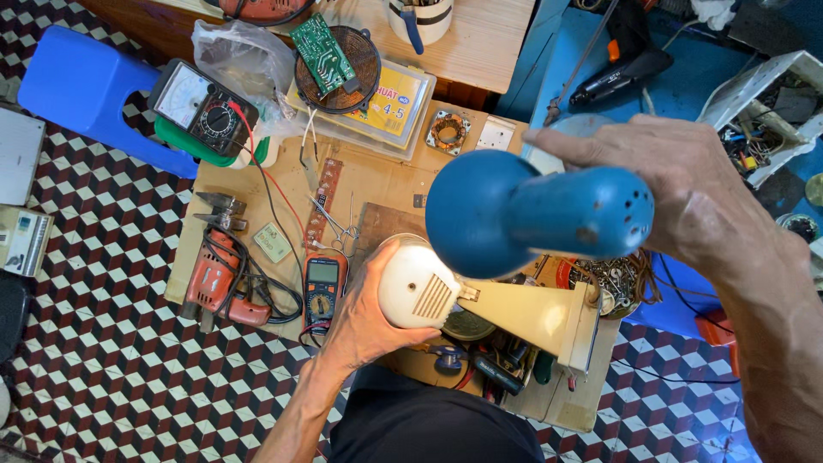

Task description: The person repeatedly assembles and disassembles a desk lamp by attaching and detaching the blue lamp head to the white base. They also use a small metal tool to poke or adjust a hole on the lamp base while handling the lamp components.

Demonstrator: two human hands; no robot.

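Note:
My right hand [686, 193] grips a blue plastic housing [523, 214], a rounded shell with a narrower neck and small holes near its end, held up above the low wooden board [257, 193]. Just below it, my left hand [364, 313] cups the rounded end of a cream-coloured plastic body [480, 304] with vent slits and a square flared base. The two parts are close together, and whether they touch I cannot tell.
On the board lie a red electric drill [214, 279], a digital multimeter [323, 291], tweezers [330, 221], a copper coil with a green circuit board [334, 64] and an analogue meter [204, 110]. A blue stool [81, 86] stands at the upper left. A cordless tool [617, 64] lies top right.

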